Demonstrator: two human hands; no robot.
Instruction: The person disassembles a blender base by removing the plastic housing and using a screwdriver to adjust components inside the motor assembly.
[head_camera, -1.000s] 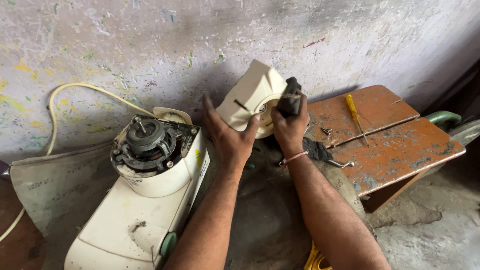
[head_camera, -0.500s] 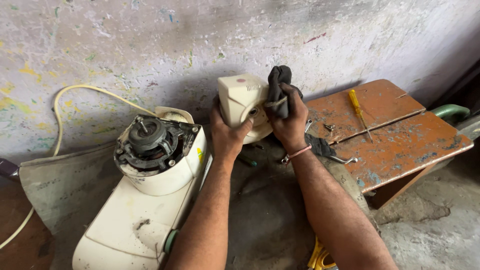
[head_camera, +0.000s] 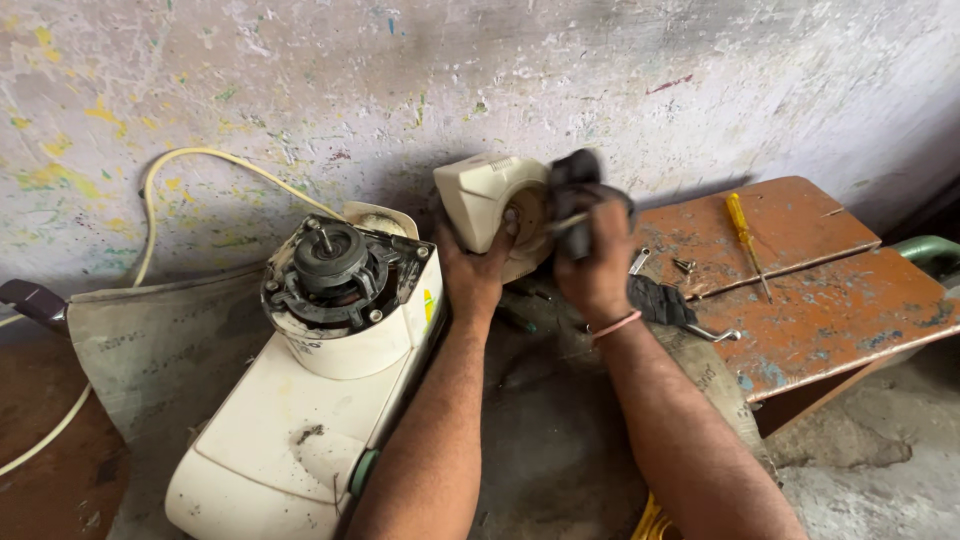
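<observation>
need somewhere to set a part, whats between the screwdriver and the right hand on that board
Small screws and a metal bit lie between the screwdriver and the right hand, in the head view.

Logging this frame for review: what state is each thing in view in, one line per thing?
Cream plastic cover: lifted off, held up near the wall.
Left hand: gripping the cover from below.
Right hand: closed on a dark cloth, pressed against the cover.
Cream appliance: lying tilted, its motor exposed.
Yellow screwdriver: lying on the rusty stool, untouched.
Screws: loose on the stool.
</observation>
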